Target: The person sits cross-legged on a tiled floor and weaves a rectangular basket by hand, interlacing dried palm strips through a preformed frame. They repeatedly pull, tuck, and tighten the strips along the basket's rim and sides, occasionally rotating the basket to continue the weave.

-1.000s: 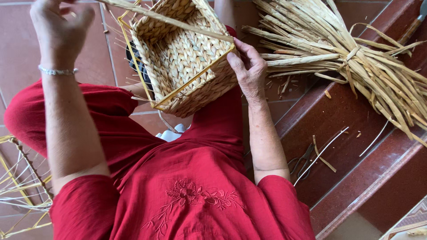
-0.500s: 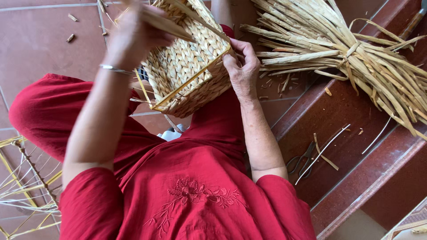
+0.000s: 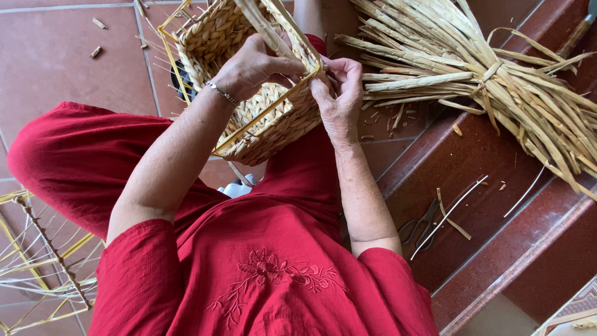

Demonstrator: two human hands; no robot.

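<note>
I see the woven basket (image 3: 249, 93) resting on the lap of the person in the red dress (image 3: 267, 261), and I place everything else from it. Just right of the basket lies a tied bundle of dried reed (image 3: 497, 81) on the dark red step (image 3: 485, 180); loose strands and a pair of scissors (image 3: 423, 225) lie on the step below the bundle. Left and below the basket a bare wire frame (image 3: 43, 261) stands on the tiled floor (image 3: 56, 56), with small cut bits scattered above it.

The left hand (image 3: 255, 65) lies over the basket's near rim, fingers closed on a flat reed strand (image 3: 267, 28). The right hand (image 3: 339, 93) pinches the rim corner beside it; the two hands nearly touch. The left forearm hides part of the basket wall.

Half a second ago the left hand was higher, drawing the strand; now it has come down to the rim.

The basket is braided straw over yellow wire edges.
</note>
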